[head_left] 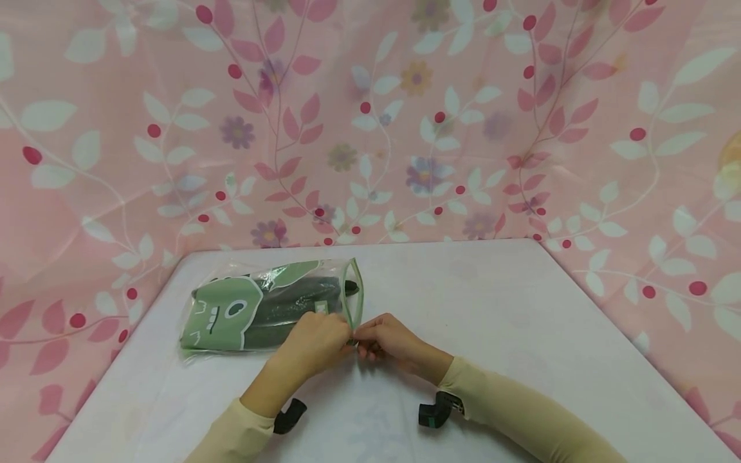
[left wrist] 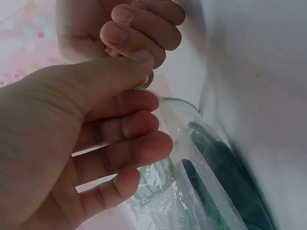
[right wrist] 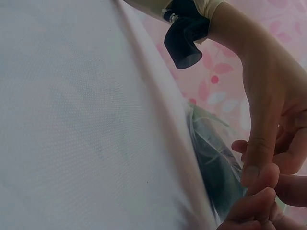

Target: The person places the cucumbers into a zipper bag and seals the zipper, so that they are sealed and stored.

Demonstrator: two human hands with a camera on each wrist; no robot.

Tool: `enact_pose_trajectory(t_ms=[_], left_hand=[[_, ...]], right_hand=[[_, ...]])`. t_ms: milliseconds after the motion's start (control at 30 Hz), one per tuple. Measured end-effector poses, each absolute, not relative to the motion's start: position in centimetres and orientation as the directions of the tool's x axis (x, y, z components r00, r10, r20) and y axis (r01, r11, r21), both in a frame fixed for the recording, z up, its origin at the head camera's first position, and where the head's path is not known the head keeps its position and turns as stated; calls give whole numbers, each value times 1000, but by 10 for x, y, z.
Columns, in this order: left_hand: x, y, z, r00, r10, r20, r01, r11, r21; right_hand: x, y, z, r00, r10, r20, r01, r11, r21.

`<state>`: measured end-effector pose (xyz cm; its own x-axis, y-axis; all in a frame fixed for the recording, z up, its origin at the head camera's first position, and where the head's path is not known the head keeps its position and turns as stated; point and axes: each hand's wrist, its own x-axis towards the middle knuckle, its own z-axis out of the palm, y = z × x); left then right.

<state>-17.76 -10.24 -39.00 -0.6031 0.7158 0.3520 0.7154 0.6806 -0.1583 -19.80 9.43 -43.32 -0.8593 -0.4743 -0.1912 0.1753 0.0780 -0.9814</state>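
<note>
A clear plastic pouch (head_left: 222, 315) with a green cartoon monster face and green edging lies on the left part of the table. Inside it is a dark item (head_left: 301, 299), its exact kind unclear through the plastic. My left hand (head_left: 321, 337) pinches the near corner of the pouch's right end between thumb and forefinger; in the left wrist view, the other fingers of this hand (left wrist: 110, 143) are bent beside the plastic. At that same corner my right hand (head_left: 393, 341) pinches the edge, its fingertips meeting the left hand's. Fingers hide the pinched corner itself.
A white-covered table (head_left: 463, 289) carries the pouch, and a pink floral curtain (head_left: 370, 128) surrounds its back and sides. Small black wrist cameras, one at the left cuff (head_left: 289, 417) and one at the right cuff (head_left: 437, 411), stick out below the sleeves.
</note>
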Motion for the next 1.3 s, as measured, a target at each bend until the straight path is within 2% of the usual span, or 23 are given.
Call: enact_pose_trajectory(t_ms=[267,700,1033,1300], left_hand=[[-175,-103,-392,-573,728,377,734,660,-158],[-176,-95,-390,-519,777,356,754,613,-237],[-170,-97,-391,-581,722,375,699,679,-224],[-165,-95,-393,-577,729,367,683,678,-272]], right_hand=[[-198,91,-434,-870,-454,-191,179,71,-981],[-209,88,-435,-880,-440,-179,158,83,-984],[-226,83,-430,-899,-400,-179,146,114,-983],[-239,80,-432,-907,-370,-202,161,139,-977]])
